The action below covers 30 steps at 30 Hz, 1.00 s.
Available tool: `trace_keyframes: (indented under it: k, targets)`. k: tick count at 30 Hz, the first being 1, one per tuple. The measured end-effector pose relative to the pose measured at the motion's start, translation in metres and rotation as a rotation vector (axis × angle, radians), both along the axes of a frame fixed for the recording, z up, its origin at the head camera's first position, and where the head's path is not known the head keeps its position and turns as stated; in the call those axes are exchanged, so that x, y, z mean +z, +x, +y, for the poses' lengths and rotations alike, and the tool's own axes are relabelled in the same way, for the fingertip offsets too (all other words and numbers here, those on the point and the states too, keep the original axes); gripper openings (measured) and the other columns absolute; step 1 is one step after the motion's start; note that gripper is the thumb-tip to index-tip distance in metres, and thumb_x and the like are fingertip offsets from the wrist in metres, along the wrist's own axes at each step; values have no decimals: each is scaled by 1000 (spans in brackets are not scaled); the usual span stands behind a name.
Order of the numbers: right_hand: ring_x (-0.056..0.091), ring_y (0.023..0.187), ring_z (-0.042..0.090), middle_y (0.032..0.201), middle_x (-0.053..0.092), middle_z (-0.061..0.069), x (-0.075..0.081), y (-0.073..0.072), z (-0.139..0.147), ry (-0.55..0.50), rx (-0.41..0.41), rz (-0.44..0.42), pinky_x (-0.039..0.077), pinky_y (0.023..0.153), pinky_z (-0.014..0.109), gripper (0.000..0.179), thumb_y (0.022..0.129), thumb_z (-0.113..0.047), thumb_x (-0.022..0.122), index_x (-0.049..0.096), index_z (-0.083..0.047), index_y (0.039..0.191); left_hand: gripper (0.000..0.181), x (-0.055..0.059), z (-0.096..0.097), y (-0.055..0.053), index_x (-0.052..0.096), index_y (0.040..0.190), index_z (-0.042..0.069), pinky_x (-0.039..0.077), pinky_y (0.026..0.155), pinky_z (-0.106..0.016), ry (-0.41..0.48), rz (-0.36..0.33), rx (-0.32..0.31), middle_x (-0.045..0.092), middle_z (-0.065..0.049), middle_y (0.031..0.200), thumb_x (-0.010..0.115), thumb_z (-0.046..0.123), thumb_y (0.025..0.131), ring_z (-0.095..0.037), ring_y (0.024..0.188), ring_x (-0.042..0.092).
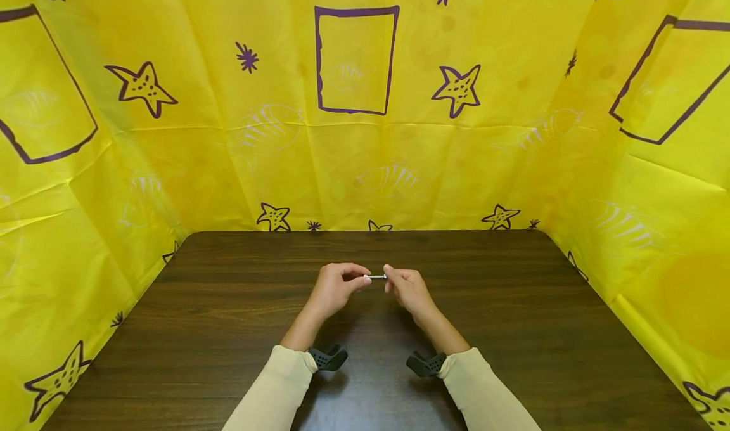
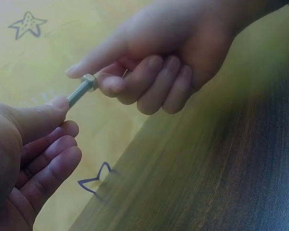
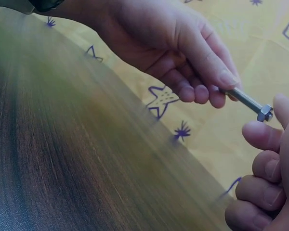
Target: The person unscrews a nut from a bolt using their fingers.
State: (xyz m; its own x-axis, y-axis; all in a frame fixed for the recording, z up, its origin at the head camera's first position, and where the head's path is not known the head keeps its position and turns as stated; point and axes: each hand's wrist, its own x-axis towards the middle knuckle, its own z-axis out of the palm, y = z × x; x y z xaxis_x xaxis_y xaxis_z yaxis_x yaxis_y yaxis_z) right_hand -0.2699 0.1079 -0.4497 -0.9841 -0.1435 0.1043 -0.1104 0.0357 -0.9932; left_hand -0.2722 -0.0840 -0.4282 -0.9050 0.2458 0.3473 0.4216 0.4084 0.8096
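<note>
Between the two hands, a little above the table, a silver threaded bolt (image 1: 376,277) lies nearly level in the head view. My left hand (image 1: 333,289) pinches one end of it between thumb and fingers, hiding that end. A hex nut (image 2: 90,82) sits on the bolt's other end, its threads showing between nut and left thumb. Around this nut (image 3: 265,113) are the thumb and forefinger of my right hand (image 1: 412,293), pinching it at its sides; the other right fingers are curled in towards the palm.
A dark wood-grain table (image 1: 228,355) lies under both hands. Yellow cloth (image 1: 365,152) printed with starfish and fish hangs behind it and along both sides. Dark bands (image 1: 329,357) are worn at both wrists, by the pale sleeves.
</note>
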Motion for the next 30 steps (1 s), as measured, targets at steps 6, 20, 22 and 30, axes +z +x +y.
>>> trace_keyframes:
  k: [6, 20, 22, 30]
  targets:
    - [23, 39, 5, 45, 34, -6, 7, 3, 1, -16, 25, -25, 18, 39, 22, 45, 101, -21, 55, 60, 18, 78, 6, -1, 0, 0, 76, 89, 9, 44, 53, -25, 8, 2, -8, 65, 2, 67, 76, 8, 84, -17, 60, 60]
    - [27, 40, 3, 49, 34, -5, 27, 17, 0, -72, 76, -1, 21, 42, 20, 35, 99, -12, 57, 55, 23, 93, 9, 2, -2, 0, 76, 93, 5, 46, 54, -27, 14, 1, -5, 66, 2, 69, 76, 10, 85, -14, 61, 60]
    - [27, 41, 3, 49, 34, -5, 24, 15, 0, -93, 80, 3, 21, 42, 20, 30, 98, -9, 58, 58, 19, 89, 10, 2, -2, 0, 76, 93, 4, 47, 54, -27, 14, 2, -4, 66, 2, 70, 76, 10, 85, -14, 61, 60]
    - [27, 42, 5, 51, 35, -5, 1, -1, 3, -166, 98, 14, 20, 42, 22, 10, 95, -4, 60, 65, 4, 96, 7, 2, -3, -1, 76, 91, 6, 50, 56, -27, 32, 6, 5, 68, 1, 73, 76, 8, 84, -18, 63, 64]
